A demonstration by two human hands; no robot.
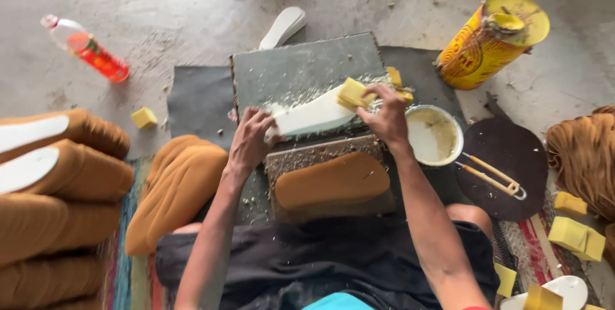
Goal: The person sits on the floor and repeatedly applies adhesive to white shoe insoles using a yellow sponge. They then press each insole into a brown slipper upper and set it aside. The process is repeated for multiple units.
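A white shoe sole [312,116] lies on a grey stone slab [301,66] in front of me. My left hand [252,139] presses down on the sole's near end. My right hand [383,116] holds a yellow sponge block [355,92] against the sole's far end. A brown sole-shaped piece [332,180] rests on a smaller board [320,153] just below, close to my lap.
A white bowl of pale glue [435,135] and a yellow tin [490,41] stand to the right, with a thin tool [492,176] on a dark round pad. Brown soles are stacked at left [70,175]. A plastic bottle [85,47] and yellow sponge blocks [576,233] lie around.
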